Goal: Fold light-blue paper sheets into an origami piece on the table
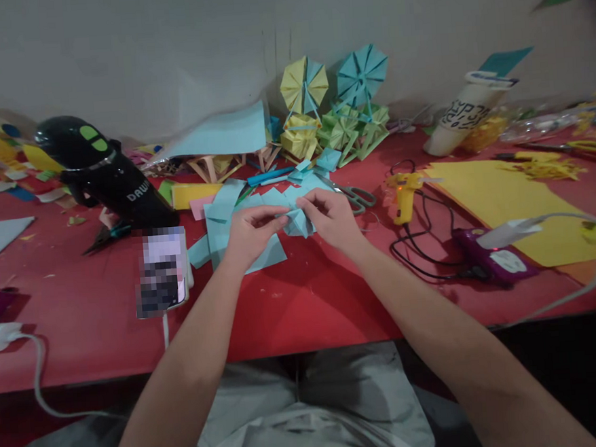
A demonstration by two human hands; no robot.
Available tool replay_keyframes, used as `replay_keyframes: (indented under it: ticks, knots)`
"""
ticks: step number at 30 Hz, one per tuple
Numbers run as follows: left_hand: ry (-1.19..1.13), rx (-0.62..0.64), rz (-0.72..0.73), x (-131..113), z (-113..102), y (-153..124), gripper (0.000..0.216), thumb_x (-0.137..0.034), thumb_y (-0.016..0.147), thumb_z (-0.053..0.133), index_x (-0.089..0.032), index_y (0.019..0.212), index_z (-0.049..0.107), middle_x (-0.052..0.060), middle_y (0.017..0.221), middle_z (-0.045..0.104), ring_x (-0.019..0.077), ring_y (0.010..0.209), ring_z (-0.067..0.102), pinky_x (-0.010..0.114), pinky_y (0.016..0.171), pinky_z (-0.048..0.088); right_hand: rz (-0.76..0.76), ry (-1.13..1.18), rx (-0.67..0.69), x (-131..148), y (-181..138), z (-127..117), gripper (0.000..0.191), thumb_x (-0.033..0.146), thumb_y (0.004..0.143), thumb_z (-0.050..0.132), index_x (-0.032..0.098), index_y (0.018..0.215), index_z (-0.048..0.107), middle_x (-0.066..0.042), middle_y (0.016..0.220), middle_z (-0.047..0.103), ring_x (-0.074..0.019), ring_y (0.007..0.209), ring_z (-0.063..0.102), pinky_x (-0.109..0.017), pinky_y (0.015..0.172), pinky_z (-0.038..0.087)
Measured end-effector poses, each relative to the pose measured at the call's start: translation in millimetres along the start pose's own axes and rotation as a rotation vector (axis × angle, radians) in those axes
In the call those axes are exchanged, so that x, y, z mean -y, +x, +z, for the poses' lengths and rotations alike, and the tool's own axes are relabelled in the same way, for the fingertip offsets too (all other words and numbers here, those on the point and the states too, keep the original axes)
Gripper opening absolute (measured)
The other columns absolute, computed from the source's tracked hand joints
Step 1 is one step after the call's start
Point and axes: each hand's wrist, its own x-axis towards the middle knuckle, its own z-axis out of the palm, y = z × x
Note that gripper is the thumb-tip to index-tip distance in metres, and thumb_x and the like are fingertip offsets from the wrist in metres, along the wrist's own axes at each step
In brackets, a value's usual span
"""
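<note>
Working on a red bench (315, 324), set against a grey wall (162, 35). Pinching the folded paper (299, 225) from both sides: left hand (252, 233) with thumb against index finger, right hand (331, 214) likewise, fingertips close together. Held over the bench, well inward from its near edge. Layers under each thumb: cannot tell. For a clean crease, preferably match paper edges first, then press outward from the middle with light, even pressure; avoid hard squeezing, likely to crumple thin paper. Keep the blue sheets (217, 239), spread around the left hand, flat. Leave the scissors (356, 193) just beyond the right hand, toward the far edge. Treat the glue gun (404, 199), farther right between near and far edges, as possibly hot. Keep the phone (166, 273), inward from the near edge, clear of the left forearm.
</note>
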Motion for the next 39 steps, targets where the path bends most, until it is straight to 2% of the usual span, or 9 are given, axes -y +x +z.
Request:
replay_keyframes:
  ticks: [6,9,12,15,23,32,39]
  knots:
    - [0.053,-0.149,0.008,0.9,-2.3,2.5,0.020,-0.033,0.068,0.078,-0.019,0.083,0.078,0.004,0.079,0.074,0.0163,0.073,0.065,0.030,0.071,0.054,-0.013,0.037,-0.073,-0.7,0.2,1.0,0.038,0.056,0.088,0.053,0.019,0.084,0.058,-0.003,0.080,0.061,-0.0134,0.071,0.055,-0.026,0.063,0.044]
    - [0.083,-0.196,-0.003,1.4,-4.8,3.8,0.020,-0.033,0.071,0.074,-0.018,0.084,0.076,0.003,0.076,0.072,0.0153,0.069,0.063,0.029,0.067,0.053,-0.044,0.028,0.030,-3.0,0.9,-1.9,0.033,0.052,0.085,0.060,0.019,0.087,0.061,-0.004,0.086,0.066,-0.0143,0.076,0.059,-0.028,0.067,0.047]
    - [0.161,-0.174,0.032,2.1,-6.3,4.3,0.016,-0.031,0.073,0.071,-0.018,0.082,0.074,0.003,0.078,0.072,0.0154,0.071,0.063,0.029,0.069,0.051,-0.029,0.029,0.145,-8.1,1.6,-3.0,0.031,0.048,0.080,0.066,0.019,0.092,0.062,-0.004,0.083,0.067,-0.0144,0.071,0.061,-0.028,0.065,0.048]
    - [0.214,-0.140,0.069,2.1,-6.2,4.1,0.012,-0.028,0.074,0.068,-0.018,0.080,0.072,0.004,0.083,0.072,0.0159,0.075,0.064,0.029,0.072,0.050,0.011,0.049,0.177,-13.2,2.2,-1.9,0.030,0.045,0.078,0.068,0.019,0.091,0.062,-0.004,0.083,0.068,-0.0142,0.069,0.062,-0.028,0.062,0.048]
    - [0.296,-0.136,0.050,-1.9,-3.8,2.1,0.010,-0.026,0.075,0.064,-0.018,0.078,0.069,0.003,0.079,0.071,0.0155,0.072,0.061,0.029,0.068,0.047,0.029,0.059,0.124,-14.5,1.3,5.3,0.028,0.044,0.076,0.070,0.019,0.085,0.061,-0.004,0.082,0.067,-0.0146,0.070,0.061,-0.028,0.061,0.047]
    - [0.318,-0.039,0.083,-3.3,-0.1,0.6,0.008,-0.026,0.077,0.061,-0.019,0.080,0.063,0.004,0.085,0.068,0.0161,0.077,0.060,0.029,0.071,0.047,0.031,0.065,0.158,-12.6,2.1,4.0,0.027,0.044,0.076,0.069,0.018,0.077,0.060,-0.003,0.073,0.064,-0.0135,0.065,0.057,-0.029,0.061,0.046]
    - [0.362,-0.010,0.108,-2.4,-0.7,1.3,0.009,-0.027,0.080,0.060,-0.020,0.084,0.064,0.004,0.088,0.068,0.0153,0.078,0.059,0.028,0.070,0.047,0.034,0.105,0.116,-12.5,0.1,6.5,0.031,0.047,0.076,0.070,0.018,0.077,0.059,-0.003,0.074,0.063,-0.0151,0.069,0.059,-0.030,0.064,0.049]
